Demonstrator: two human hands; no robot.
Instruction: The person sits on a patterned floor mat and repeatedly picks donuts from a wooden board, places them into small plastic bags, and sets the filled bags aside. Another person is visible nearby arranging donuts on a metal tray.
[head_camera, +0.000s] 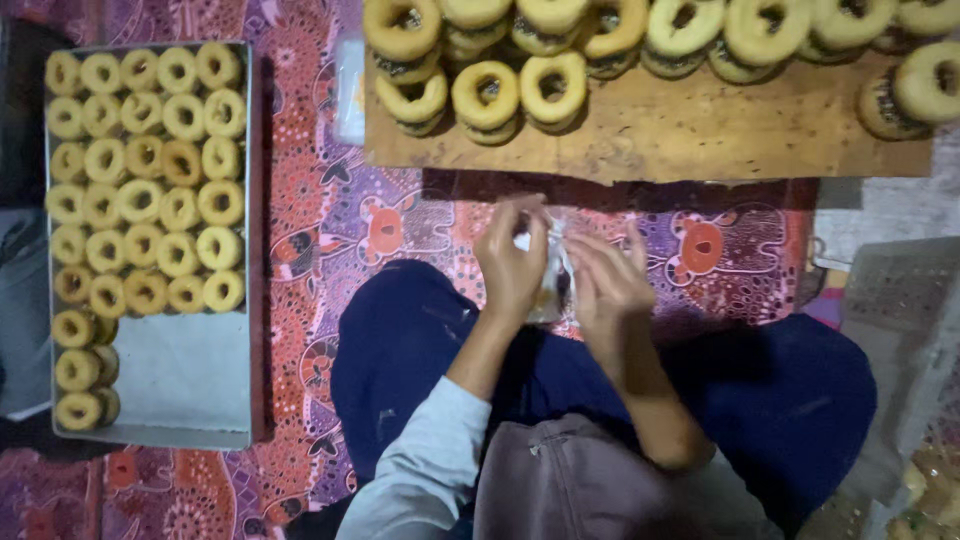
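Note:
My left hand (510, 262) and my right hand (604, 280) meet above my lap, both gripping a small clear plastic bag (550, 268) that shows between the palms. Something yellowish sits inside the bag, mostly hidden by my fingers. Just beyond my hands lies a wooden board (650, 135) loaded with several ring-shaped pastries (553, 88), some stacked in pairs with dark filling.
A metal tray (170, 385) at the left holds several rows of ring pastries, its near end bare. A patterned purple and red cloth (330, 220) covers the floor. A grey crate (900, 300) stands at the right. My dark trousers fill the foreground.

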